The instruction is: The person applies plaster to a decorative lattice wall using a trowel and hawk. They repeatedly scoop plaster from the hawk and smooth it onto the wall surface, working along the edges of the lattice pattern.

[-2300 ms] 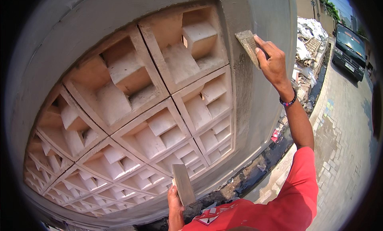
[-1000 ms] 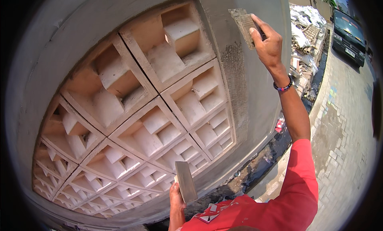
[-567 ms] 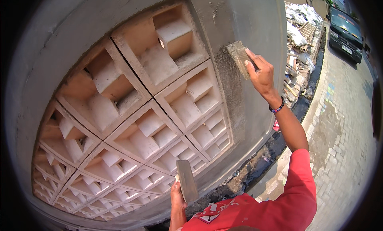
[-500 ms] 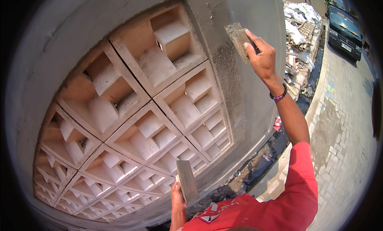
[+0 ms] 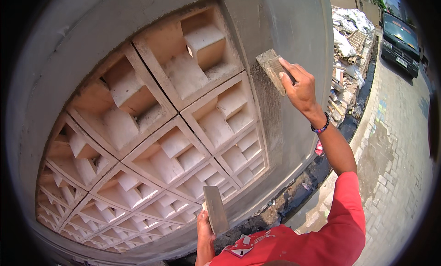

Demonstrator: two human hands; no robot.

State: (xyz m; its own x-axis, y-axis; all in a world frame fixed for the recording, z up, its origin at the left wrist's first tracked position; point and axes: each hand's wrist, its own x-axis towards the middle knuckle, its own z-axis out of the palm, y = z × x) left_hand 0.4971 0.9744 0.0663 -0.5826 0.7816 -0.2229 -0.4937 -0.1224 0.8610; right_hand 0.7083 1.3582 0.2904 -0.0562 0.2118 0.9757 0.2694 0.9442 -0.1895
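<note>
My right hand grips a plastering float, its flat face laid on the grey wall beside the upper right edge of the block panel. Below the float runs a strip of rougher, darker plaster. Smoother plaster lies above it. Lower down, my left hand is wrapped round a second flat float, held upright in front of the panel and apart from the wall. The panel is made of pale ventilation blocks with stepped square openings. The right float's handle is mostly hidden by my fingers.
A dark drainage ditch runs along the foot of the wall. Rubble and white sacks are heaped past the wall's end. A paved road lies to the right, with a dark vehicle standing on it.
My right hand has slid the float down along the wall, beside the panel edge. The rough plaster in the upper stretch now looks smoother. My left hand has barely moved.
</note>
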